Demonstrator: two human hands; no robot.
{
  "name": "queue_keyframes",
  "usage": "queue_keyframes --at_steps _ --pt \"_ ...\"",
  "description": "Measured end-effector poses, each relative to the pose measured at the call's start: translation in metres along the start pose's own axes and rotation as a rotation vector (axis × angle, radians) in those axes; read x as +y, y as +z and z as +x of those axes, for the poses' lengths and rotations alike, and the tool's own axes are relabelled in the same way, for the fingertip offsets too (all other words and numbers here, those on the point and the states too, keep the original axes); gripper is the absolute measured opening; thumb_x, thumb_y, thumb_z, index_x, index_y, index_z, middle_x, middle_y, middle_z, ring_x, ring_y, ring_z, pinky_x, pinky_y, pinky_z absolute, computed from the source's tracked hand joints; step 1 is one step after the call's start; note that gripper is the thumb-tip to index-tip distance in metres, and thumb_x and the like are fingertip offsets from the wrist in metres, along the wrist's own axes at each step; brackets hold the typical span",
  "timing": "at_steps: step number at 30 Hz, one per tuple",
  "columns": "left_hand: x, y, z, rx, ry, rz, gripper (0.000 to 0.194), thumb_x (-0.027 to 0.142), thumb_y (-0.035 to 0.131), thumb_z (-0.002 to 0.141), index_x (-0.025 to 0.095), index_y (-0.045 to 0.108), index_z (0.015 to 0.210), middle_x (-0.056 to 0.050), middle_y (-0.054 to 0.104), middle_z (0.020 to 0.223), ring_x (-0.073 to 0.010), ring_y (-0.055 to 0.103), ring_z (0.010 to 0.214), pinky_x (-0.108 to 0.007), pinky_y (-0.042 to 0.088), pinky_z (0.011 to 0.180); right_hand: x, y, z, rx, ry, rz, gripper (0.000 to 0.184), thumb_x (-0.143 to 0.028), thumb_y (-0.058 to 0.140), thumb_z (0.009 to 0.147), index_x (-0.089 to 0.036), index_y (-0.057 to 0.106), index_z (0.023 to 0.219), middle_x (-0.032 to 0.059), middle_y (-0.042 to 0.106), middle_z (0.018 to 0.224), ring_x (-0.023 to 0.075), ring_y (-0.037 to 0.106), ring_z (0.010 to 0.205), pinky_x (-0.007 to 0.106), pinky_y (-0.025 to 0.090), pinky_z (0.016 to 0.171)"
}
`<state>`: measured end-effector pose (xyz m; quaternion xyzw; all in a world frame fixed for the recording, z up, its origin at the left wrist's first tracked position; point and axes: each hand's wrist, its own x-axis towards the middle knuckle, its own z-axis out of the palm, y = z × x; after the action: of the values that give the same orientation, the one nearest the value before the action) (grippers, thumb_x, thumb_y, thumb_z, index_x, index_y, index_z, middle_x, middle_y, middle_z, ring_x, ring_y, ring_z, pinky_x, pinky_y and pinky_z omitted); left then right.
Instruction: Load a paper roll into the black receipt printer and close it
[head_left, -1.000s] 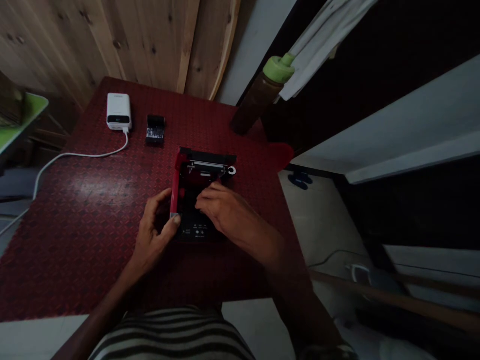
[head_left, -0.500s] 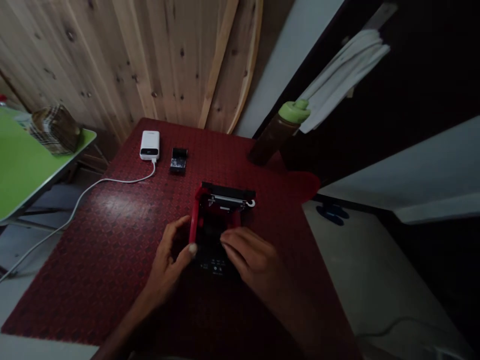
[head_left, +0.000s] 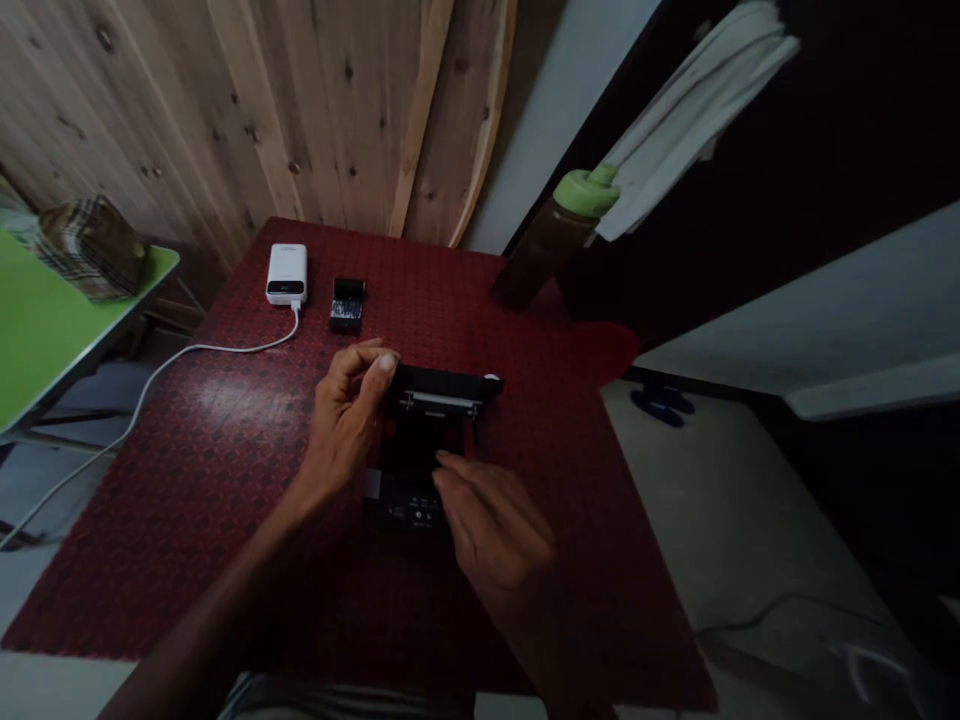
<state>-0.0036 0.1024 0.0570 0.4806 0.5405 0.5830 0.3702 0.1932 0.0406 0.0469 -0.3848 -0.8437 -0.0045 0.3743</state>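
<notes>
device on red table, plank wall; left hand pinching lid, right hand unclear

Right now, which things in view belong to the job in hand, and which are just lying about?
In the job:
open black device with raised lid
left hand, at the lid
right hand, over the device's right side

Apparently lying about:
white power bank, cable attached
small black object, role unclear
bottle
plaid bag
slippers
</notes>
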Motion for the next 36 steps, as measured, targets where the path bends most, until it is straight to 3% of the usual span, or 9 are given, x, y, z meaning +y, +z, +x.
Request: queue_keyframes --at_steps 2,4,7,11,17,25,28,33,36 --pt "0.000 -0.005 -0.009 -0.014 0.002 0.001 0.028 0.051 0.073 0.100 0.024 0.075 0.094 -0.009 0.075 0.133 -0.0341 0.059 0.149 -0.050 0.050 0.119 -0.003 -0.002 -0.002 0.011 0.014 -0.005 0.028 0.002 0.064 0.103 -0.020 0.077 0.115 0.0124 0.087 0.112 0.0253 0.084 0.100 0.040 0.068 0.088" --pt "-0.003 -0.010 -0.022 -0.037 -0.046 -0.015 0.023 0.046 0.078 0.095 0.024 0.077 0.103 -0.010 0.069 0.150 -0.0357 0.054 0.155 -0.052 0.050 0.122 -0.006 -0.004 -0.004 0.015 0.027 -0.016 0.027 0.002 0.064 0.103 -0.020 0.078 0.113 0.0115 0.087 0.109 0.0245 0.083 0.095 0.040 0.067 0.085" --pt "-0.013 -0.016 -0.044 -0.066 -0.181 -0.083 0.055 0.043 0.080 0.092 0.030 0.067 0.144 -0.010 0.063 0.162 -0.0345 0.056 0.156 -0.055 0.049 0.125 -0.010 -0.006 -0.007 0.013 0.030 -0.036 0.026 -0.001 0.064 0.105 -0.021 0.078 0.112 0.0090 0.086 0.103 0.0228 0.082 0.090 0.038 0.066 0.082" --pt "-0.028 -0.019 -0.062 -0.109 -0.300 -0.162 0.074 0.045 0.080 0.091 0.029 0.055 0.160 -0.013 0.057 0.170 -0.0358 0.052 0.160 -0.056 0.049 0.128 -0.013 -0.007 -0.009 0.005 0.042 -0.035 0.024 -0.002 0.064 0.106 -0.020 0.078 0.112 0.0092 0.086 0.103 0.0224 0.081 0.092 0.038 0.066 0.084" --pt "-0.031 -0.020 -0.063 -0.157 -0.333 -0.196 0.075 0.043 0.079 0.092 0.027 0.058 0.162 -0.012 0.054 0.174 -0.0358 0.046 0.165 -0.056 0.038 0.136 -0.013 -0.009 -0.007 -0.003 0.063 -0.043 0.020 -0.002 0.067 0.105 -0.020 0.076 0.108 0.0115 0.087 0.123 0.0273 0.082 0.118 0.043 0.065 0.101" --pt "-0.028 -0.020 -0.060 -0.186 -0.287 -0.175 0.070 0.037 0.077 0.094 0.029 0.060 0.161 -0.009 0.055 0.174 -0.0341 0.051 0.162 -0.053 0.043 0.134 -0.014 -0.008 -0.005 -0.058 0.113 0.030 0.022 0.000 0.062 0.106 -0.018 0.073 0.111 0.0123 0.088 0.122 0.0269 0.084 0.118 0.044 0.066 0.102" --pt "-0.027 -0.020 -0.063 -0.157 -0.315 -0.195 0.071 0.039 0.080 0.093 0.026 0.061 0.160 -0.010 0.058 0.171 -0.0344 0.055 0.159 -0.051 0.047 0.131 -0.014 -0.010 -0.007 -0.047 0.150 0.114 0.026 -0.003 0.060 0.107 -0.021 0.073 0.122 0.0112 0.086 0.126 0.0263 0.082 0.122 0.045 0.066 0.105" --pt "-0.021 -0.026 -0.082 -0.078 -0.402 -0.198 0.064 0.046 0.082 0.096 0.026 0.068 0.155 -0.010 0.068 0.162 -0.0346 0.062 0.153 -0.049 0.050 0.127 -0.008 -0.018 -0.036 0.121 0.349 0.208 0.037 -0.017 0.070 0.107 -0.025 0.068 0.143 0.0106 0.082 0.134 0.0269 0.076 0.130 0.048 0.065 0.110" --pt "-0.017 -0.030 -0.090 -0.060 -0.416 -0.158 0.058 0.046 0.081 0.098 0.030 0.071 0.152 -0.007 0.070 0.159 -0.0333 0.062 0.152 -0.047 0.051 0.126 -0.006 -0.012 -0.064 0.116 0.509 0.255 0.040 -0.036 0.070 0.110 -0.025 0.065 0.148 0.0121 0.079 0.138 0.0281 0.077 0.126 0.047 0.068 0.104"
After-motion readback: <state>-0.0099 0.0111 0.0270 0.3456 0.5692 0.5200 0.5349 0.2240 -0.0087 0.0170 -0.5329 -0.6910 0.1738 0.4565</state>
